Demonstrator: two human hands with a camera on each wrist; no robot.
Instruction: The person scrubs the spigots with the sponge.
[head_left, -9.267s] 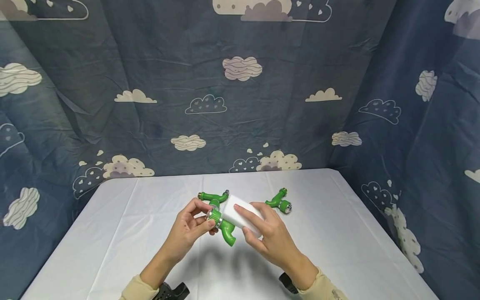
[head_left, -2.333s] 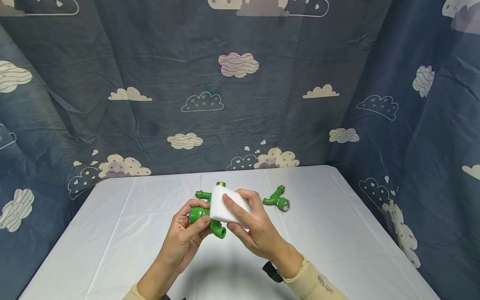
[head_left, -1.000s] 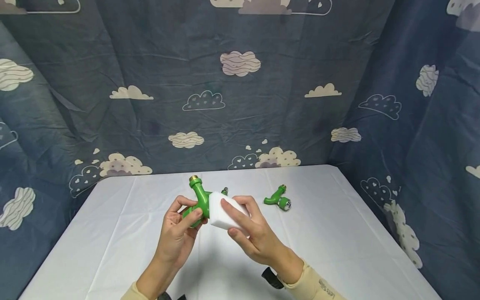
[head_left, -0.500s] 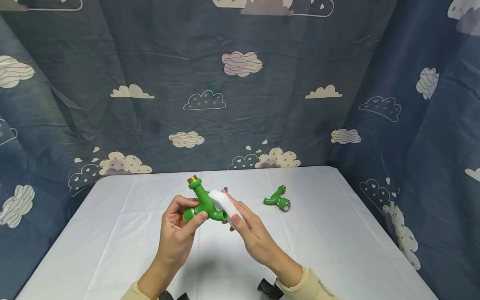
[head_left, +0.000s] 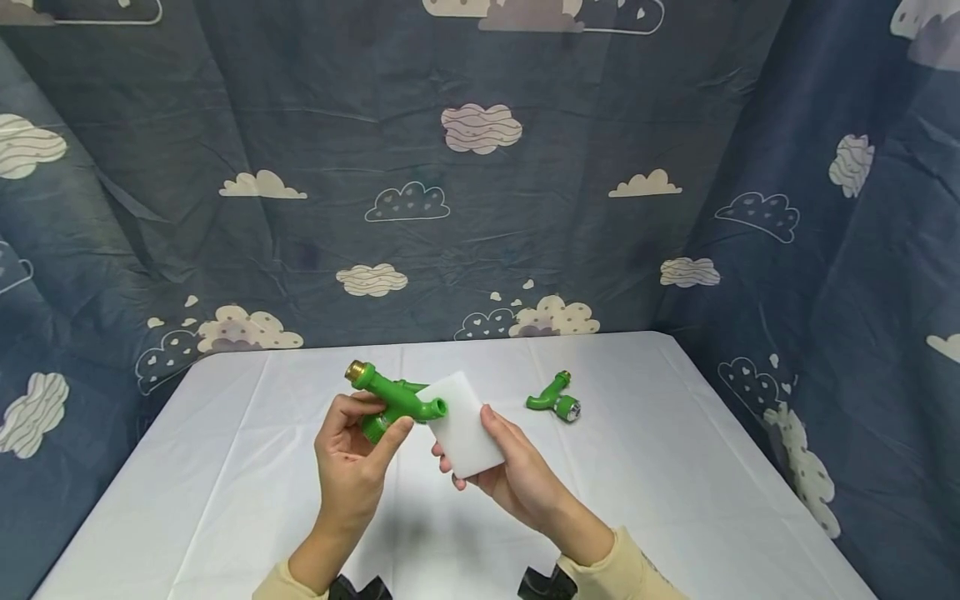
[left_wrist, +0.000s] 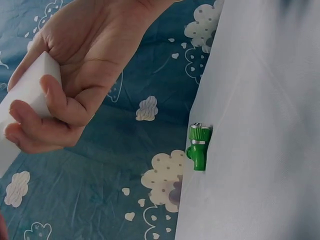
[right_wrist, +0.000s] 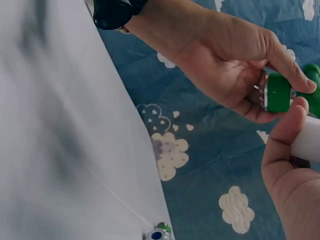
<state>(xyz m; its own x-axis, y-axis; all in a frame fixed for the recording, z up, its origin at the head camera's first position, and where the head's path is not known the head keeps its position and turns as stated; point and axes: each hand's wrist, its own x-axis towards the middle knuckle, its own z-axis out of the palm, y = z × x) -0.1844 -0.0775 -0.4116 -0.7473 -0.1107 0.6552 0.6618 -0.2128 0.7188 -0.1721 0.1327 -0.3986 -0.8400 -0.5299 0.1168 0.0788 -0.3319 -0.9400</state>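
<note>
In the head view my left hand (head_left: pixel 352 458) grips a green tap (head_left: pixel 393 398) by its ribbed knob, thumb across the body. Its brass threaded end points up and left, its spout toward the right. My right hand (head_left: pixel 517 475) holds a white sponge block (head_left: pixel 467 429) with the thumb on its edge and fingers curled behind. The spout overlaps the sponge's upper left part in this view. From the right wrist, the knob (right_wrist: pixel 279 93) shows between left thumb and fingers. The left wrist view shows the right fingers (left_wrist: pixel 37 122) bent round the sponge.
A second green tap (head_left: pixel 555 397) lies at the table's back right. Another green tap (head_left: pixel 411 386) lies behind the held one, mostly hidden. A white cloth covers the table (head_left: pixel 637 500); a dark cloud-patterned curtain (head_left: pixel 547 233) hangs behind and at the sides.
The left hand has turned the tap so its threaded end tips left and the spout faces forward. The right hand has rotated, now holding the sponge from below with its broad face showing.
</note>
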